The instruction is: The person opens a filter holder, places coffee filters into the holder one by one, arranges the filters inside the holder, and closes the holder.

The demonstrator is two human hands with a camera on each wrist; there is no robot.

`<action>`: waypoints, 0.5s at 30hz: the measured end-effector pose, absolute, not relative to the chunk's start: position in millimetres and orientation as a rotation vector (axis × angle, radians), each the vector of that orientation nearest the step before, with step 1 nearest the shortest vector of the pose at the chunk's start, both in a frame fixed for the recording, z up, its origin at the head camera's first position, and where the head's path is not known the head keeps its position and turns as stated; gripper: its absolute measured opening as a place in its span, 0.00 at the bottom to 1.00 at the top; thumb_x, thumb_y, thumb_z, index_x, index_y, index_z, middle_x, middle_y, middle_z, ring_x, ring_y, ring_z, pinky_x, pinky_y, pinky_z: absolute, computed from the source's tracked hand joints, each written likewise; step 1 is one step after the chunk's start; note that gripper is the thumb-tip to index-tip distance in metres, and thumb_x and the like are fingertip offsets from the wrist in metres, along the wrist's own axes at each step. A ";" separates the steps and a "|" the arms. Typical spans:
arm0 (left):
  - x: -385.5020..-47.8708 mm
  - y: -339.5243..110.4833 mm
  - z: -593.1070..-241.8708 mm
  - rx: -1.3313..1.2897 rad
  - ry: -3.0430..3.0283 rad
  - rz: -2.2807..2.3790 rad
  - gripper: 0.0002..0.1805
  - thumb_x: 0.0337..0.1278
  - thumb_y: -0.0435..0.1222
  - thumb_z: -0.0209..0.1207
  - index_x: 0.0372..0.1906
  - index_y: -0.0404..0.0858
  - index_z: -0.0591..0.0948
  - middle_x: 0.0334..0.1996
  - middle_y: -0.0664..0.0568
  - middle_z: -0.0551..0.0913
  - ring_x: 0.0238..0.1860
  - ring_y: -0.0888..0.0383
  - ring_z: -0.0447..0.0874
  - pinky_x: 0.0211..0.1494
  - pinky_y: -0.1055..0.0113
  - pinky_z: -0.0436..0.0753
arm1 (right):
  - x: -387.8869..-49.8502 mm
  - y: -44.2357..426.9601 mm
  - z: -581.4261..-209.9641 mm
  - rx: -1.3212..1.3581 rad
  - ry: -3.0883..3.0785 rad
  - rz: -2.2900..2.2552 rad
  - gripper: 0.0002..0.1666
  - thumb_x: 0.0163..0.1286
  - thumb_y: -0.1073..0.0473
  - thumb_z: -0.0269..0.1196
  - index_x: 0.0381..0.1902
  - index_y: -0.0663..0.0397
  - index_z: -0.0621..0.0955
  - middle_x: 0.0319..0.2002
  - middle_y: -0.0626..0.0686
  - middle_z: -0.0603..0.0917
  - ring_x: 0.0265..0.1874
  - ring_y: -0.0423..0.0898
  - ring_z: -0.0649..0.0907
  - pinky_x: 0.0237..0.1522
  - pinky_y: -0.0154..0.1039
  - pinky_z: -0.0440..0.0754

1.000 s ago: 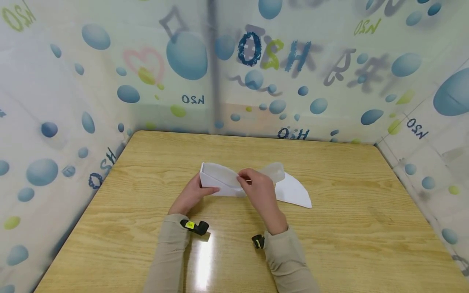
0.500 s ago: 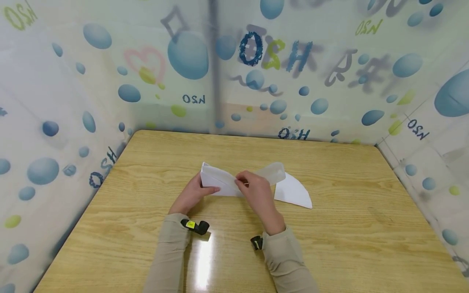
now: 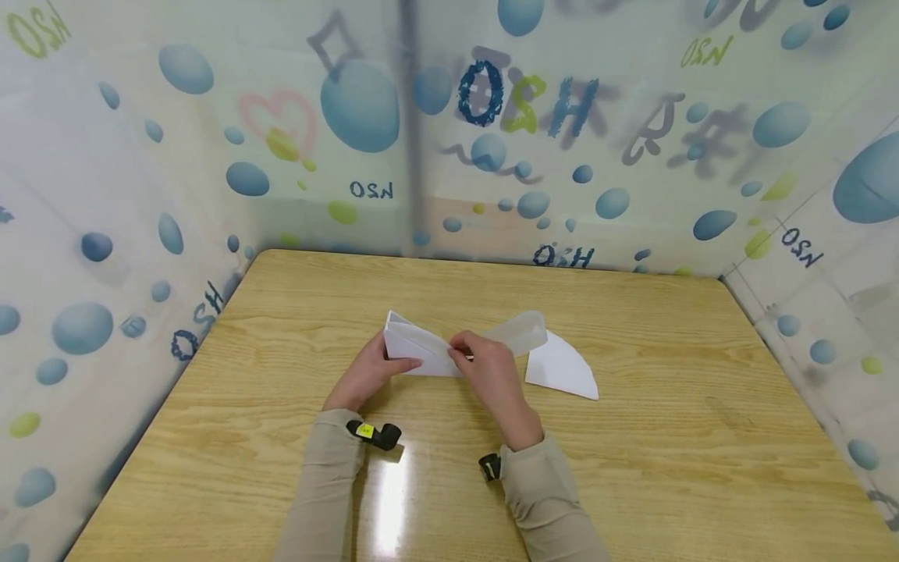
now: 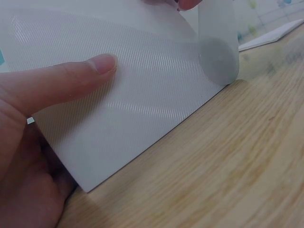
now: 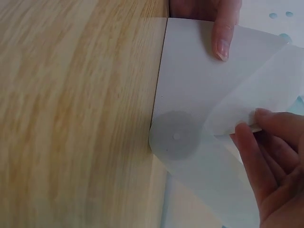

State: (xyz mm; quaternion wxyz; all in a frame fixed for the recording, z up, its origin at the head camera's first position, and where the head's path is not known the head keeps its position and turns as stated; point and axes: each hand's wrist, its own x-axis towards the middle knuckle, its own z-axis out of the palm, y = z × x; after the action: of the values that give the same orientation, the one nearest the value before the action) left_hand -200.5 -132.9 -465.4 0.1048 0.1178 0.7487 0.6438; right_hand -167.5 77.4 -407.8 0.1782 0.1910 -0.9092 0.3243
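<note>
A white folded piece (image 3: 421, 357) with a ribbed face stands on the table, held at its left end by my left hand (image 3: 368, 371), thumb across the front. My right hand (image 3: 492, 378) pinches a thin edge at the piece's upper right between thumb and index finger. From there a translucent strip (image 3: 523, 333) curves out to the right; the right wrist view shows its rounded end (image 5: 164, 137) against the white panel (image 5: 190, 61). In the left wrist view the left thumb (image 4: 71, 80) lies flat on the ribbed face (image 4: 128, 123).
A white fan-shaped sheet (image 3: 562, 368) lies on the wooden table (image 3: 667, 437), right of the strip. Black devices sit at both wrists, the left one (image 3: 375, 434) with a yellow label. Patterned curtains (image 3: 449, 156) surround the table's back and sides.
My right hand has moved slightly left, drawing the pinched edge along, and the opening at the top of the white piece looks narrower. My left hand has stayed in place.
</note>
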 end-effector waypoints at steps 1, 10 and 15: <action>-200.4 -132.8 -465.2 0.347 2.205 1.900 0.29 0.41 0.45 0.67 0.51 0.44 0.70 0.45 0.49 0.77 0.46 0.54 0.75 0.49 0.57 0.72 | -167.4 77.3 -407.9 0.540 -2.571 0.914 0.03 0.58 0.59 0.64 0.32 0.50 0.81 0.29 0.45 0.84 0.28 0.37 0.81 0.30 0.31 0.77; -199.5 -132.8 -464.7 0.330 2.209 1.895 0.30 0.40 0.46 0.67 0.52 0.45 0.69 0.45 0.49 0.77 0.47 0.54 0.75 0.50 0.57 0.71 | -166.7 75.4 -408.9 0.537 -2.593 0.884 0.06 0.59 0.58 0.63 0.35 0.50 0.81 0.32 0.46 0.84 0.30 0.39 0.82 0.32 0.33 0.77; -199.3 -133.3 -464.3 0.329 2.199 1.900 0.31 0.40 0.46 0.67 0.52 0.45 0.69 0.45 0.49 0.76 0.47 0.54 0.75 0.50 0.57 0.71 | -166.2 73.7 -410.0 0.524 -2.621 0.873 0.06 0.59 0.58 0.63 0.35 0.50 0.81 0.32 0.47 0.84 0.31 0.40 0.82 0.32 0.34 0.77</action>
State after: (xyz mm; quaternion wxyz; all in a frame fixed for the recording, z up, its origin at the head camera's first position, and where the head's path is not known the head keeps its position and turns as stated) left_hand -199.3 -133.3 -464.3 0.1081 0.1119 0.7475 0.6458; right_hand -166.2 73.7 -410.0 0.1640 0.1838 -0.9196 0.3061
